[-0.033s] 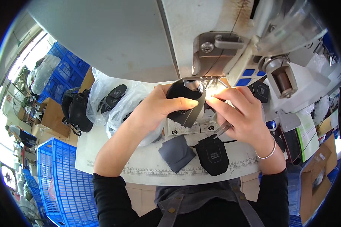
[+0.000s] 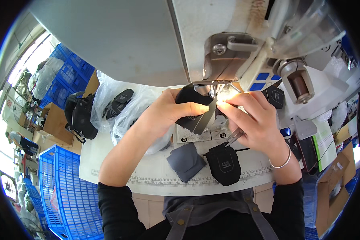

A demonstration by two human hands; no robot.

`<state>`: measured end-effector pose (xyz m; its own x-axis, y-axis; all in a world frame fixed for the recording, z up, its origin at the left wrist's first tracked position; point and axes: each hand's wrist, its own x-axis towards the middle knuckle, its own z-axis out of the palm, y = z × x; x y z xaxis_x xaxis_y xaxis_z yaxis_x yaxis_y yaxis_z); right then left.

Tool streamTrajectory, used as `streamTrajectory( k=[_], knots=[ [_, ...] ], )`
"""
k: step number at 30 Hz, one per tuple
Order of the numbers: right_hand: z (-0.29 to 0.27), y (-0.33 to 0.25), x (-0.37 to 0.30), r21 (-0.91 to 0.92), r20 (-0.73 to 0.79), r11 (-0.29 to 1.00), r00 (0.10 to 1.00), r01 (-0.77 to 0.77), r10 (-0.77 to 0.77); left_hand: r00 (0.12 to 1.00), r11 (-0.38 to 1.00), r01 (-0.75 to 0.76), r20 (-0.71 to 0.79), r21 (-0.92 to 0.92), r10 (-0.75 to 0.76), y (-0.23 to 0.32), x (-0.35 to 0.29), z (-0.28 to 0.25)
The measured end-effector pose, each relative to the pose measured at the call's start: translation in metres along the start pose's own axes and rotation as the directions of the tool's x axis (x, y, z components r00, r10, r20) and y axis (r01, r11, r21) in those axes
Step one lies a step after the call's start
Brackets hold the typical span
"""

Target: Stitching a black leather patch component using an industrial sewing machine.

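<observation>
1. Black fabric piece (image 2: 194, 108): sits under the sewing machine (image 2: 180, 44) head, right at the lit needle area, on the metal plate; both hands on it.
2. Sewing machine: grey-white arm fills the top of view, w/ blue buttons (image 2: 264, 76) on its right side.
3. Work table (image 2: 148, 176): white top w/ ruler strip along the near edge. Clear plastic bags (image 2: 120, 108) w/ more black pieces lie at left; blue crates (image 2: 64, 192) on the floor beyond.
4. Left hand (image 2: 164, 114): curled around the piece, thumb stretched across the top, pressing it flat.
5. Right hand (image 2: 256, 120): fingertips pinch the piece's edge next to the needle; also grips small metal snips (image 2: 235, 137) in the palm. Bracelet (image 2: 282, 162) on wrist.
6. Two finished-looking pieces near the table edge: grey one (image 2: 186, 162), black one w/ label (image 2: 225, 164), touching side by side.
7. Step, as I judge it: feeding/positioning the piece for stitching. Next move prob. needs steady guidance w/ fingers kept clear of the needle.
</observation>
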<state>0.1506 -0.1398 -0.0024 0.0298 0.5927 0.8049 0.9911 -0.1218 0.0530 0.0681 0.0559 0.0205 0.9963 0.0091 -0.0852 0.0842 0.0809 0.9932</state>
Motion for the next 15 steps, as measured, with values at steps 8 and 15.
streamTrajectory(
  k=[8, 15],
  knots=[
    [0.002, 0.002, -0.001, 0.003, -0.033, 1.0, 0.999, 0.017, -0.017, 1.0, 0.999, -0.028, 0.0, -0.022, 0.028, -0.008, 0.013, -0.007],
    [-0.001, 0.004, 0.0, -0.028, -0.041, 0.997, 0.997, 0.071, -0.072, 1.0, 1.0, 0.006, 0.001, -0.004, -0.006, -0.007, 0.018, -0.013]
  ],
)
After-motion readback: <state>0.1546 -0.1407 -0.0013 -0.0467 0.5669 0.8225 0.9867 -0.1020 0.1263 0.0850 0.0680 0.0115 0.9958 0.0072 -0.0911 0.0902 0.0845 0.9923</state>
